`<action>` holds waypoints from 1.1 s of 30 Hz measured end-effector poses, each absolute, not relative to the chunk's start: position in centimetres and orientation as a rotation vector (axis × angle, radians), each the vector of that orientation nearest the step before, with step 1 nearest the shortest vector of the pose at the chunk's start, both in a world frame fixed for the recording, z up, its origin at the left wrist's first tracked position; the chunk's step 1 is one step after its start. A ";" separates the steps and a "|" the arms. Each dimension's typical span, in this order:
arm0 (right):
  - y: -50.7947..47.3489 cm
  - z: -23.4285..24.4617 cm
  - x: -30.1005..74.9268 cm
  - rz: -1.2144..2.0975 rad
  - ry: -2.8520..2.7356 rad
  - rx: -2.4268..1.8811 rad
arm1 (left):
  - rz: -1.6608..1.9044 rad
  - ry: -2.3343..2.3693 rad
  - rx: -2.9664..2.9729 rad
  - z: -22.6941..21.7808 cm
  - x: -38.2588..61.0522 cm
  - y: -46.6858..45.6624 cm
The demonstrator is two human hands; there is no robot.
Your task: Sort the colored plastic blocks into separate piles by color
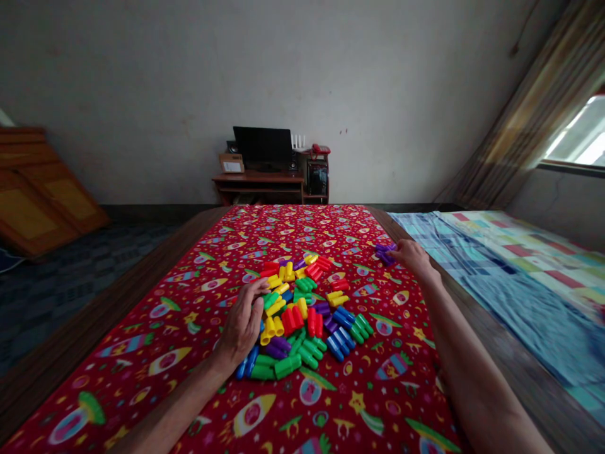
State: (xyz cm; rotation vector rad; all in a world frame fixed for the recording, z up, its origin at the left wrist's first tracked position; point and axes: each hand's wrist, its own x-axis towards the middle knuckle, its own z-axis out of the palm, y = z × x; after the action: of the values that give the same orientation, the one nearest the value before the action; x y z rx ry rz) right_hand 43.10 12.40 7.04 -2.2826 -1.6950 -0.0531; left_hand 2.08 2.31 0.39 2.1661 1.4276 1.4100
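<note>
A heap of plastic tube-shaped blocks (302,312) in red, yellow, green, blue and purple lies in the middle of a table under a red rocket-print cloth (155,353). My left hand (243,321) rests at the heap's left edge, fingers curled over the blocks there; whether it grips one is hidden. My right hand (412,255) reaches far to the right, near the table's edge, with its fingers closed on a purple block piece (385,253) set apart from the heap.
The table's wooden border (70,340) shows on both sides. A bed with a checked blue sheet (510,277) lies close on the right. A desk with a dark monitor (263,148) stands at the far wall, a wooden cabinet (38,195) at left, a curtained window (576,135) at right.
</note>
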 end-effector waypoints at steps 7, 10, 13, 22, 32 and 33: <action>10.2 11.6 36.6 0.134 -2.047 -1.727 | 1.429 1.412 2.170 -0.1 2.0 2.5; 8.2 11.7 32.3 0.528 -2.443 -1.369 | 1.419 1.424 2.158 -0.1 2.0 2.4; 6.1 10.7 28.7 0.697 -2.812 -1.143 | 1.426 1.418 2.148 0.2 2.1 2.3; 5.4 8.9 26.6 0.338 -2.992 -1.189 | 1.425 1.409 2.148 0.6 2.3 2.1; 11.4 9.5 34.1 0.193 -2.105 -1.514 | 1.424 1.427 2.157 -0.2 2.0 2.5; 12.0 9.4 35.6 0.138 -2.007 -1.583 | 1.421 1.427 2.155 -0.3 2.0 2.5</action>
State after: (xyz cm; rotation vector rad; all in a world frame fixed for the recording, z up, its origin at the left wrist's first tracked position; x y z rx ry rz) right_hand 35.55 11.97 9.38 -1.5832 -2.0073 0.1376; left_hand 1.98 2.50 -0.26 2.1546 1.4266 1.4208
